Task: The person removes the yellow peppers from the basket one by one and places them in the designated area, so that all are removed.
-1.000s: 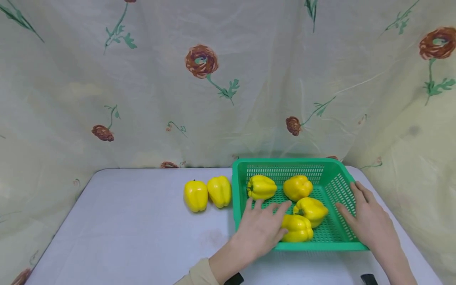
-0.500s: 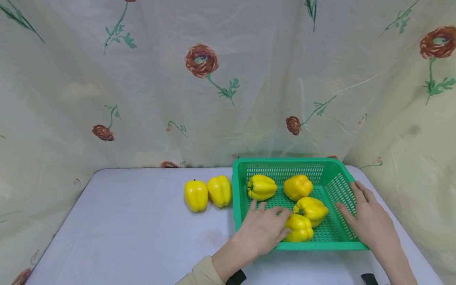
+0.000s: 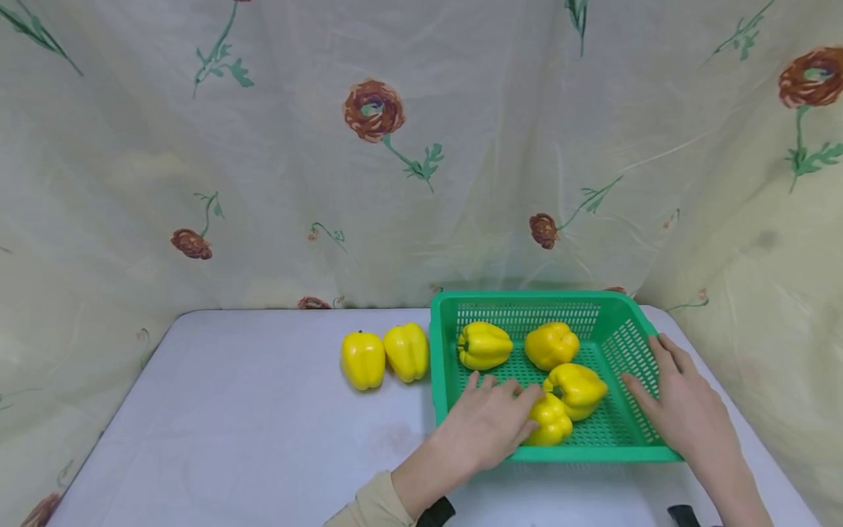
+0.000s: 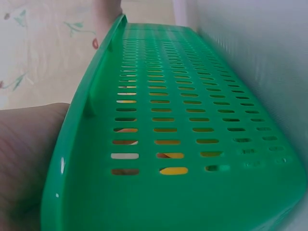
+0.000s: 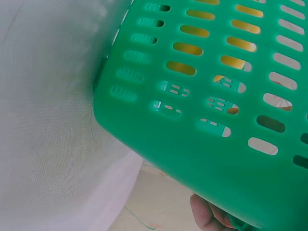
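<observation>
In the head view a green plastic basket (image 3: 527, 454) with slotted walls holds several yellow bell peppers. My left hand (image 3: 484, 424) reaches over its front left corner with bent fingers. Thumb and index finger close on the front yellow bell pepper (image 3: 552, 421), whose left part the hand hides. Against that one leans another pepper (image 3: 576, 390). Two more, a left one (image 3: 484, 345) and a right one (image 3: 552, 346), lie toward the back wall. My right hand (image 3: 691, 406) grips the basket's right rim, thumb inside; some fingertips (image 5: 204, 211) show in the right wrist view.
Two yellow bell peppers, one (image 3: 363, 361) upright beside another (image 3: 406, 353), stand on the white table (image 3: 230, 424) just left of the basket. Behind the table hangs a floral curtain (image 3: 263, 161). The basket is near the table's right edge.
The front pepper has shifted and turned slightly to the left under my left hand, whose fingers have drawn in around it. The right hand and basket stay put.
</observation>
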The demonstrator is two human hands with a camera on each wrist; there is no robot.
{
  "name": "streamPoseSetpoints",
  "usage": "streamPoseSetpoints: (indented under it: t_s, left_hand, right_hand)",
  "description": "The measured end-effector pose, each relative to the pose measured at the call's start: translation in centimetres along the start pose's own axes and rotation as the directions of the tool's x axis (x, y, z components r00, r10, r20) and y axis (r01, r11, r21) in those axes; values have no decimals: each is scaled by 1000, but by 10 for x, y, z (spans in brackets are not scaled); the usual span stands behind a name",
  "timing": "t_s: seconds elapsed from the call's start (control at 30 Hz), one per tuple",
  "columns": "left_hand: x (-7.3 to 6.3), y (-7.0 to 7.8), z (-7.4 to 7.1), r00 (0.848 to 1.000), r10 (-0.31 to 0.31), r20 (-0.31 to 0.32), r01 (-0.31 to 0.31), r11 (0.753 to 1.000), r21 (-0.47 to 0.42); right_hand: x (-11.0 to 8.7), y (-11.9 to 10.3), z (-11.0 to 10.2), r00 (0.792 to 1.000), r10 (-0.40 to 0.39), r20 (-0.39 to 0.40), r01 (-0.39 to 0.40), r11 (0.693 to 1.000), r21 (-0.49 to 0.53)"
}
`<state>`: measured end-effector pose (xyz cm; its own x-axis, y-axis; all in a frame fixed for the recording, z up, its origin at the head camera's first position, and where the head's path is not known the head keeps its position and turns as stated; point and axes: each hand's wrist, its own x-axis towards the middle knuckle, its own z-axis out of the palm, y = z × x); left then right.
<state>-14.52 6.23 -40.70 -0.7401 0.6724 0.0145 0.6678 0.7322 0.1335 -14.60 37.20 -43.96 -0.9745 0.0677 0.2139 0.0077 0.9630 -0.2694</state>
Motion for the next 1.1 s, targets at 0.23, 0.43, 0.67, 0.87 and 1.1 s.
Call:
streamPoseSetpoints:
  t_s: [0.23, 0.43, 0.67, 0.87, 1.1]
  left_hand:
    - [0, 1, -3, 999, 21, 41, -21, 1000, 16]
    - [0, 2, -3, 1000, 24, -12, -24, 999, 28]
    - [1, 0, -2, 999, 31, -16, -31, 999, 9]
    - [1, 0, -2, 998, 53, -17, -53, 998, 29]
    - [0, 1, -3, 998, 41, -56, -37, 997, 67]
  right_hand:
    - [0, -1, -1, 1000, 11, 10, -11, 1000, -3]
    - [0, -2, -2, 1000, 16, 16, -15, 1000, -6]
    - [0, -1, -1, 1000, 17, 12, -17, 1000, -4]
    - [-1, -2, -1, 1000, 13, 3, -13, 1000, 3]
    - [-1, -1, -1, 1000, 1, -15, -1, 1000, 8]
